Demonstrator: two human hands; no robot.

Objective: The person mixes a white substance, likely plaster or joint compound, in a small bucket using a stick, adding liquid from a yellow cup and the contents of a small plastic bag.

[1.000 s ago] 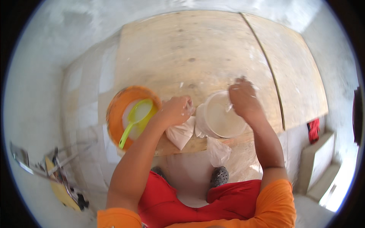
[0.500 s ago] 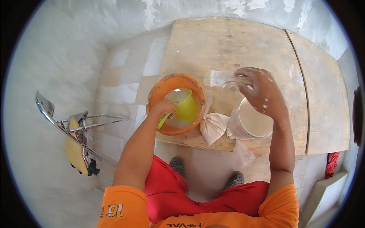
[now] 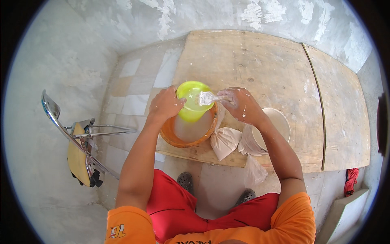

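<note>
Over the orange bucket (image 3: 178,143), my left hand (image 3: 165,105) grips a yellow-green plastic dipper (image 3: 194,86), tilted so that its inside shows. A little whitish liquid appears to be in it. My right hand (image 3: 241,105) is closed on the handle of a wide paintbrush (image 3: 206,98), its white-coated bristles at the dipper's right inner side. Cloudy liquid (image 3: 193,132) fills the lower part of the bucket. Under my right forearm, partly covered, stands a white bucket (image 3: 256,140) holding off-white material. A knotted plastic bag of pale powder (image 3: 224,142) lies between the two buckets.
The buckets stand on plywood sheets (image 3: 260,61) with a dark seam at right. A folding chair with a yellow seat (image 3: 78,156) stands at left. A crumpled clear bag (image 3: 255,173) hangs at the plywood's near edge. A red cloth (image 3: 351,181) is at right. Patchy grey walls (image 3: 219,16) surround.
My left hand has raised the dipper out of the orange bucket's liquid. My right hand has brought the paintbrush left and down to the dipper. The view has shifted slightly.
</note>
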